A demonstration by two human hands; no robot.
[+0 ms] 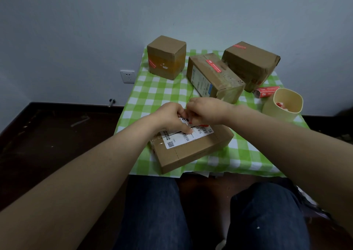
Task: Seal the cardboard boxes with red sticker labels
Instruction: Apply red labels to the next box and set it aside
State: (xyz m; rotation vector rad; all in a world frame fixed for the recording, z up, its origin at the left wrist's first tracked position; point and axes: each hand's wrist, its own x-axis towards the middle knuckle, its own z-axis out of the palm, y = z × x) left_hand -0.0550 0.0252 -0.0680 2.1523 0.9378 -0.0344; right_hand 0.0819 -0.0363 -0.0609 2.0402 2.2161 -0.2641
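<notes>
A flat cardboard box (pixel 193 150) with a white shipping label lies at the table's near edge. My left hand (pixel 170 116) rests on its top, thumb pressing on the label. My right hand (pixel 206 110) meets it above the box's far edge, fingers pinched on a red sticker label (pixel 203 125) that shows just below the hand. Three more boxes stand at the back: a cube-shaped box (pixel 167 57), a long box (pixel 214 76) and a large box (pixel 250 62), each bearing a red sticker.
The small table (pixel 156 91) has a green and white checked cloth. A cream cup (pixel 282 104) with red scraps inside stands at the right, behind it a red sticker pack (pixel 266 91). My knees are under the near edge. A wall socket (pixel 127 76) is at the left.
</notes>
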